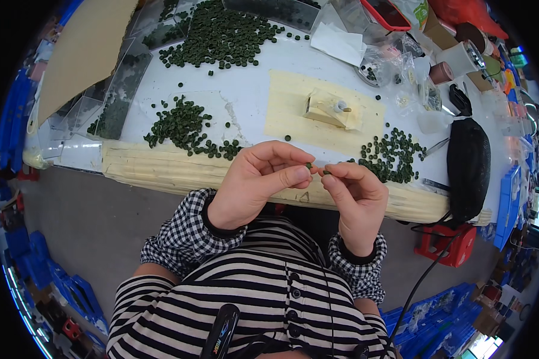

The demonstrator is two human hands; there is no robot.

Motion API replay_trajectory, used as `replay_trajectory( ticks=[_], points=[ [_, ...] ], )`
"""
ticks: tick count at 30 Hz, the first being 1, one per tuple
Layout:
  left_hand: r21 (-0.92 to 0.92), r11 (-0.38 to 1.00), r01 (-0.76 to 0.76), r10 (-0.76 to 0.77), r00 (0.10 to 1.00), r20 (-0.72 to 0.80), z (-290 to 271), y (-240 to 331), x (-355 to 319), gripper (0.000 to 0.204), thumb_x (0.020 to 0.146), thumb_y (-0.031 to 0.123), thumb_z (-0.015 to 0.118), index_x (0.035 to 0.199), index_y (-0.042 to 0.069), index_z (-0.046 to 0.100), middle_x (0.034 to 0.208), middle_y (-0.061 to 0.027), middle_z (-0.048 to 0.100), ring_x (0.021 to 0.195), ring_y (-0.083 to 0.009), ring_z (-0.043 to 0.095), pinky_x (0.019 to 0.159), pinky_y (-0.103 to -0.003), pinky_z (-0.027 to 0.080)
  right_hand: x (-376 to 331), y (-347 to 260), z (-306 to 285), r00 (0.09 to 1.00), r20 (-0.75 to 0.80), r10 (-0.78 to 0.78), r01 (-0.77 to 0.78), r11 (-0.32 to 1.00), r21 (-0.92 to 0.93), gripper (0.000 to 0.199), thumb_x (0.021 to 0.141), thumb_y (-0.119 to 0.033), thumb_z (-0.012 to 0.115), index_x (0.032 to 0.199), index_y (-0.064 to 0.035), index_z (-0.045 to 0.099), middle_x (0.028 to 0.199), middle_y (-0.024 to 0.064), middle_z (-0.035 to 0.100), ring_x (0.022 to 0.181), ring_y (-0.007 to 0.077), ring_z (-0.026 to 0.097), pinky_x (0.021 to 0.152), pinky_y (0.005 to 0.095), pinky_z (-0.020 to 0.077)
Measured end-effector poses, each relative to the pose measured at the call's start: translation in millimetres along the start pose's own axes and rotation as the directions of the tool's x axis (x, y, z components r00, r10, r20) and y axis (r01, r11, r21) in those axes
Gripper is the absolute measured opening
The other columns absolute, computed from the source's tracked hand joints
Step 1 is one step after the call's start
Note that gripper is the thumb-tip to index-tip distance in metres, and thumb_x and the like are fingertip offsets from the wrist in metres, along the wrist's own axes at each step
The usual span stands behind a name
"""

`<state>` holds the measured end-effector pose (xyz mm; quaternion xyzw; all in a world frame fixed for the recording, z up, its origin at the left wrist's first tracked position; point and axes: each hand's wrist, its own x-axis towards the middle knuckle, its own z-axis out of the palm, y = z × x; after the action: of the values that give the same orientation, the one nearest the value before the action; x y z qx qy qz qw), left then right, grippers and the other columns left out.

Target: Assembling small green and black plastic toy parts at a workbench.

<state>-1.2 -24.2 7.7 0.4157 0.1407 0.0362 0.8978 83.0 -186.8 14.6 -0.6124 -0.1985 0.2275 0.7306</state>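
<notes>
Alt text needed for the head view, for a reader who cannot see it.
Left hand and right hand meet over the table edge, each pinching a small green disc in the fingertips. Piles of green discs lie on the white table, with a small cream block behind the hands.

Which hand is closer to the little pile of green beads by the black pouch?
The right hand. It sits just in front of the small bead pile, almost touching its near edge. The left hand is farther away, off to the pile's left.
</notes>
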Motion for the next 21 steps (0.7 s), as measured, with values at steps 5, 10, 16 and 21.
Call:
replay_trajectory(
  ticks=[5, 10, 16, 21],
  points=[
    [0.058, 0.998, -0.029, 0.030, 1.000, -0.004, 0, -1, -1, 0.019, 0.088, 0.001, 0.065, 0.107, -0.003, 0.064, 0.092, -0.0084, 0.069, 0.083, -0.0107, 0.065, 0.078, -0.023, 0.053, 2, -1, 4, 0.999, 0.002, -0.036, 0.036, 0.998, -0.047, 0.013, 0.082, 0.007, 0.068, 0.094, 0.0041, 0.066, 0.092, 0.0081, 0.065, 0.086, 0.0119, 0.061, 0.077, 0.0232, 0.0494],
    [0.062, 0.996, -0.063, 0.063, 0.998, -0.001, 0, -2, -2, 0.019, 0.087, 0.000, 0.066, 0.106, -0.003, 0.065, 0.090, -0.0089, 0.069, 0.081, -0.0109, 0.065, 0.076, -0.022, 0.054, 3, 3, 9, 0.994, -0.008, -0.106, 0.103, 0.984, -0.143, 0.014, 0.081, 0.007, 0.068, 0.095, 0.0038, 0.066, 0.090, 0.0076, 0.063, 0.085, 0.0122, 0.059, 0.077, 0.0238, 0.0488],
    [0.088, 0.993, -0.083, 0.085, 0.996, -0.020, 0, -3, -3, 0.018, 0.086, -0.001, 0.066, 0.105, -0.004, 0.067, 0.090, -0.0094, 0.070, 0.080, -0.0110, 0.066, 0.074, -0.022, 0.055, 2, 4, 15, 0.993, -0.030, -0.114, 0.111, 0.989, -0.102, 0.014, 0.082, 0.008, 0.066, 0.095, 0.0040, 0.067, 0.091, 0.0078, 0.063, 0.084, 0.0121, 0.058, 0.075, 0.0233, 0.0475],
    [0.107, 0.991, -0.076, 0.081, 0.996, -0.044, 2, -2, -3, 0.017, 0.086, -0.002, 0.066, 0.103, -0.004, 0.067, 0.091, -0.0106, 0.070, 0.079, -0.0118, 0.066, 0.074, -0.023, 0.055, 2, 7, 14, 0.988, -0.036, -0.151, 0.144, 0.980, -0.140, 0.015, 0.081, 0.008, 0.067, 0.095, 0.0038, 0.067, 0.090, 0.0081, 0.063, 0.083, 0.0122, 0.059, 0.074, 0.0234, 0.0473]
  ],
)
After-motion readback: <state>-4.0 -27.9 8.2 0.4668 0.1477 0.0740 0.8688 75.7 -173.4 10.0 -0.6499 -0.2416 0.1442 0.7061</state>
